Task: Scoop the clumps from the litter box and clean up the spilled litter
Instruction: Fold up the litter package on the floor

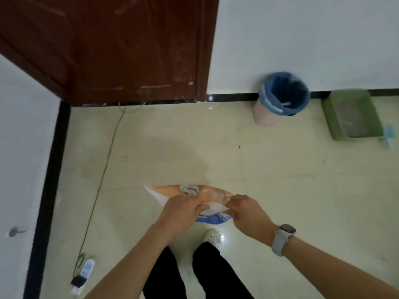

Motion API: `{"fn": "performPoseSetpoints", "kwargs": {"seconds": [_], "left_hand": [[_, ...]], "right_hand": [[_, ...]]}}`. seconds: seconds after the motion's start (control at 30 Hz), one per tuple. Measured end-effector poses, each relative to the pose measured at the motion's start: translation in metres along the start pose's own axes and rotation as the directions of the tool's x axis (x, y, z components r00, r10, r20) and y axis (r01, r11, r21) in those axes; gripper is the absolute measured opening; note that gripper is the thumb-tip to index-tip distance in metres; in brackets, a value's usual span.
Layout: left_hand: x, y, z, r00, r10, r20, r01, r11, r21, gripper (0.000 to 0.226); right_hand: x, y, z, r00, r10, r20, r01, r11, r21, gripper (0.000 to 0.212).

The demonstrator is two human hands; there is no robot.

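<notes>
- Standing on a pale tiled floor (280, 190), a person holds a bag (194, 195) printed in orange, white and blue in front of the body, above black trouser legs and one white shoe (211, 235).
- The left hand (183, 209) has its grip closed on the bag's near-left edge, fingers curled over the white fold.
- The right hand (245, 209) pinches the bag's right end, its grip likewise closed on the material; a watch (284, 236) with a grey strap sits on that wrist.
- The litter box (352, 114), a green tray, lies on the floor at far right against the white wall (302, 39), grey litter (350, 120) showing inside it; whether any clumps are in it cannot be told through the blur.
- A pale blue scoop (389, 137) lies just beside the box's right near corner, at the frame's edge.
- A pink bin (280, 98) lined with a blue bag stands just left of the box, also by the wall.
- A dark brown door (118, 50) fills the upper left; a thin cord (103, 175) runs from its foot down the floor along the left.
- A white and blue tube (85, 274) lies near the black skirting at lower left.
- A few dark specks dot the tiles between the person and the bin.
</notes>
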State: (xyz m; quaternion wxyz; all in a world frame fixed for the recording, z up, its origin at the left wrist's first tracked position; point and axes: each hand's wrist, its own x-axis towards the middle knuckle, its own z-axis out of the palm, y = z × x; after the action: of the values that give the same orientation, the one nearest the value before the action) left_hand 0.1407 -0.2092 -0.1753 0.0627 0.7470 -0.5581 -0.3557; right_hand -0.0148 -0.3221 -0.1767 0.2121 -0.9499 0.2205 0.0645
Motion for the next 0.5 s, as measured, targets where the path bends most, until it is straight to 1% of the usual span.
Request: {"fn": "performPoseSetpoints", "kwargs": {"seconds": [0.07,0.13,0.17,0.23,0.27,0.3,0.37,0.4,0.5], "left_hand": [[0.043,0.039,0.003,0.997,0.071,0.002,-0.071,0.997,0.034,0.029],[0.079,0.076,0.007,0.987,0.161,0.009,-0.161,0.984,0.08,0.031],[0.095,0.092,0.01,0.98,0.197,0.018,-0.198,0.977,0.084,0.031],[0.125,0.125,0.012,0.969,0.241,0.06,-0.244,0.969,0.045,0.035],[0.14,0.142,0.014,0.961,0.265,0.081,-0.268,0.963,0.028,0.04],[0.156,0.159,0.016,0.949,0.299,0.101,-0.304,0.952,0.031,0.042],[0.19,0.194,0.014,0.924,0.359,0.131,-0.37,0.927,0.067,0.036],[0.205,0.211,0.012,0.914,0.379,0.143,-0.392,0.917,0.079,0.034],[0.254,0.261,0.002,0.877,0.427,0.221,-0.458,0.882,0.11,0.034]], "right_hand": [[-0.019,0.045,-0.008,0.988,0.149,-0.033,-0.146,0.986,0.078,0.008],[-0.039,0.082,-0.018,0.955,0.292,-0.042,-0.282,0.944,0.171,0.007],[-0.048,0.101,-0.022,0.933,0.356,-0.045,-0.342,0.921,0.189,0.01],[-0.064,0.135,-0.035,0.875,0.484,-0.004,-0.473,0.857,0.204,0.022],[-0.072,0.151,-0.04,0.851,0.525,-0.021,-0.511,0.836,0.199,0.021],[-0.08,0.169,-0.045,0.835,0.546,-0.067,-0.527,0.828,0.191,0.015],[-0.093,0.199,-0.065,0.802,0.586,-0.121,-0.561,0.807,0.186,0.008],[-0.098,0.211,-0.076,0.782,0.612,-0.119,-0.59,0.788,0.173,0.007],[-0.108,0.247,-0.105,0.731,0.661,-0.17,-0.648,0.75,0.132,0.004]]}}
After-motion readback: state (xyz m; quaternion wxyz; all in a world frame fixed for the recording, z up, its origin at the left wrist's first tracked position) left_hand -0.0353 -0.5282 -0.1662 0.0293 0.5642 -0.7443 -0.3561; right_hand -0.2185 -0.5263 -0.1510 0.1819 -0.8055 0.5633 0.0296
